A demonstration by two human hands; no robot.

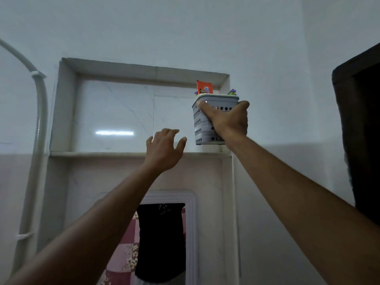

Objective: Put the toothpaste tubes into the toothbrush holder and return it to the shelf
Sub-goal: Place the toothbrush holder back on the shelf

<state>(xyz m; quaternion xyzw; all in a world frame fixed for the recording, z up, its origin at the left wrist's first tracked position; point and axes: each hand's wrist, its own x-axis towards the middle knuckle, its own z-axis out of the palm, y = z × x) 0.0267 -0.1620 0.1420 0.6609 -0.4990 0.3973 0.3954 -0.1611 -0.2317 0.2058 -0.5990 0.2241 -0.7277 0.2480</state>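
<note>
A grey perforated toothbrush holder is at the right end of the marble wall shelf, its base at the level of the ledge. My right hand is wrapped around its front. An orange toothpaste tube sticks up out of the holder, and purple and green tips show at the right of its rim. My left hand hovers in front of the ledge to the left of the holder, fingers spread and holding nothing.
The shelf is a recessed niche with a glossy marble back. A white pipe runs down the left wall. A dark frame stands at the right. Below hangs a mirror with a white frame.
</note>
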